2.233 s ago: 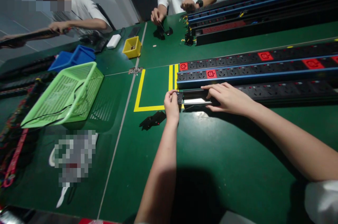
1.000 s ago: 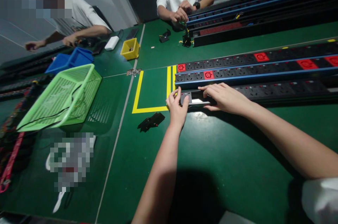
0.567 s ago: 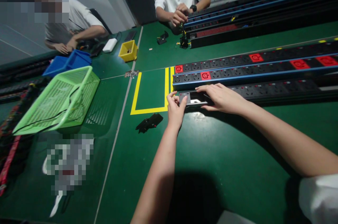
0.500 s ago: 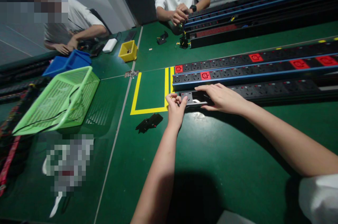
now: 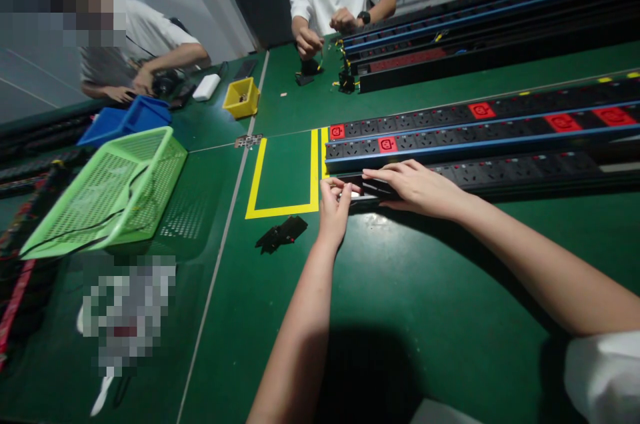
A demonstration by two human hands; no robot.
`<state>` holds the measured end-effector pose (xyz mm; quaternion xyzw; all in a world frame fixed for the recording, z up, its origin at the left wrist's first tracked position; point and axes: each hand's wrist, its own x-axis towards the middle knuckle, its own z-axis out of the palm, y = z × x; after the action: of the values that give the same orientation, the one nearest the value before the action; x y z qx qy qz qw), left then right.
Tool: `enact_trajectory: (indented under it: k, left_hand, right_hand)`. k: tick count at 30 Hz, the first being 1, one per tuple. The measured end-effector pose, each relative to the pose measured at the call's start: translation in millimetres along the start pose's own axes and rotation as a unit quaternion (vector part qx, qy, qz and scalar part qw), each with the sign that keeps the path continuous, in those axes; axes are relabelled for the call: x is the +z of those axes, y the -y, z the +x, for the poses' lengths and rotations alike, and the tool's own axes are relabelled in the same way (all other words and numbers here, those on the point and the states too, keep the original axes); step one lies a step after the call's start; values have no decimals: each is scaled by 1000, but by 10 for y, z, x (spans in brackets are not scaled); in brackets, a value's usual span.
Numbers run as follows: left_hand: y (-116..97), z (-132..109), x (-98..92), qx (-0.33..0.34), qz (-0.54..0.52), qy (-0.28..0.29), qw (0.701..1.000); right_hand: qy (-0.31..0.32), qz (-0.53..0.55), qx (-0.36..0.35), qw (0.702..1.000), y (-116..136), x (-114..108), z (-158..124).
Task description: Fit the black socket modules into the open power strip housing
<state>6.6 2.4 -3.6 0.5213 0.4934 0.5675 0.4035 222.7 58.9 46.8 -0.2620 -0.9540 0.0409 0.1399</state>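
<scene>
The nearest black socket strip (image 5: pixel 520 169) lies on the green table. At its left end my left hand (image 5: pixel 335 207) has its fingers bent round the end of the strip's casing. My right hand (image 5: pixel 417 189) lies over the strip just to the right, its fingers pressed together on a dark part in the channel. Between the hands a bit of the open channel shows. Behind it rest a blue-edged strip (image 5: pixel 430 139) and another black strip with red sockets (image 5: pixel 410 121). Small black parts (image 5: pixel 281 235) lie to the left of my left forearm.
A green basket (image 5: pixel 105 194), blue trays (image 5: pixel 125 121) and a yellow bin (image 5: pixel 241 97) stand at the left. Yellow tape (image 5: pixel 285 211) marks the table. Two people in white sit across, one near more strips (image 5: pixel 480 44).
The socket piece seen at the strip's left end is now out of sight, and a dark part shows by my right hand, which has shifted slightly left. The person opposite has moved a hand left.
</scene>
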Motion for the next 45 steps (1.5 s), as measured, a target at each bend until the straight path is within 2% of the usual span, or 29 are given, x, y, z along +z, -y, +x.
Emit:
enact_trajectory:
  k: [5, 10, 14, 17, 21, 23, 25, 29, 33, 36, 38, 42, 45]
  left_hand:
    - [-63, 19, -10, -3, 66, -39, 997]
    - [-465, 86, -225, 9, 200, -40, 979]
    - [-837, 78, -543, 11, 392, -10, 920]
    - [-950, 29, -773, -20, 492, 11, 871]
    - [-874, -25, -997, -120, 598, 66, 789]
    - [-790, -33, -1065, -179, 612, 101, 764]
    - [-712, -31, -1106, -212, 613, 127, 750]
    - [-657, -10, -1114, -216, 596, 146, 759]
    - [-734, 12, -1078, -243, 564, 167, 771]
    - [-797, 22, -1078, -226, 563, 163, 778]
    - [-819, 32, -1094, -193, 553, 139, 799]
    - [-819, 68, -1128, -146, 467, 67, 870]
    - [-785, 86, -1133, -113, 445, 65, 886]
  right_hand:
    - [-3, 4, -5, 1000, -53, 61, -2]
    - [-1, -31, -27, 999, -32, 43, 2]
    - [14, -94, -53, 994, 19, -8, 10]
    - [21, -109, -52, 993, 29, -22, 16]
    - [16, -101, -54, 993, 13, -18, 21]
    - [12, -94, -53, 994, 3, -11, 20]
    - [7, -85, -48, 995, -5, -2, 16]
    - [-6, -73, -30, 997, -12, 20, 3]
    - [-20, -81, -18, 996, -5, 31, -3]
    - [-23, -87, -17, 996, 3, 31, -4]
    - [-24, -90, -15, 996, 7, 29, -4]
    - [-25, -92, -14, 995, 6, 28, -4]
    - [-24, -94, -13, 995, 1, 31, -2]
